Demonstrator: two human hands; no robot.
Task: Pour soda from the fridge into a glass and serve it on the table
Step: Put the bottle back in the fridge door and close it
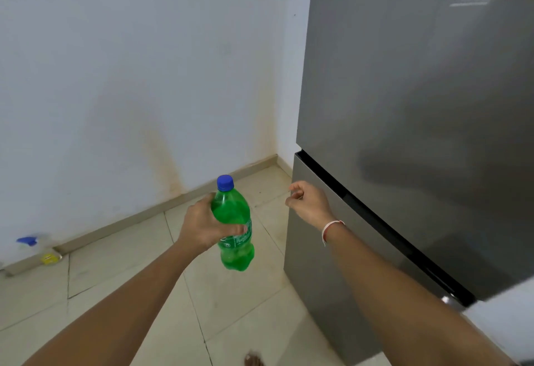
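My left hand [199, 227] grips a green soda bottle [234, 221] with a blue cap, held upright over the floor. My right hand [307, 202] hangs just right of it, fingers curled, nothing in it, close to the left edge of the grey fridge [419, 105]. Both fridge doors look closed, with a dark gap between the upper and lower door. No glass and no table are in view.
A white wall runs along the left and back, meeting a beige tiled floor [115, 293]. A spray bottle with a blue nozzle [29, 243] and a yellow item [49, 258] sit by the skirting at far left. My foot [254, 361] shows at the bottom edge.
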